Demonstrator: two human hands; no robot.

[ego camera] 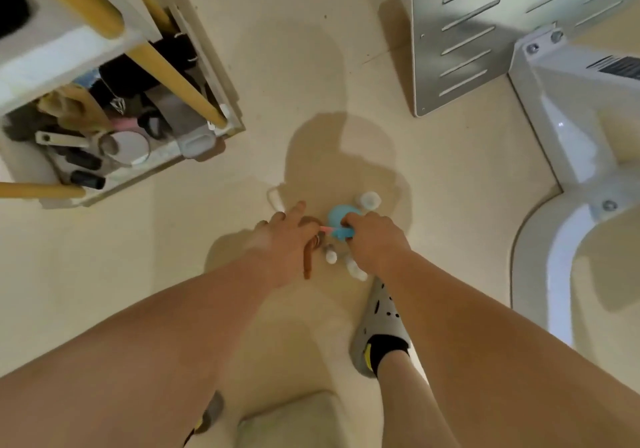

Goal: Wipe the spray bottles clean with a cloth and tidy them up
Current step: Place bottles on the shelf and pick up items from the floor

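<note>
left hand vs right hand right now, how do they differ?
The left hand has its index finger out straight; the right hand has its fingers curled. The right hand grips a blue item; the left hand lies over a brown item, grip unclear. Both are down at the small bottles on the floor.

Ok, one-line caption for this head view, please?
Standing person reaches down to small bottles on the floor; right hand grips a blue object, left hand over a brown one.
</note>
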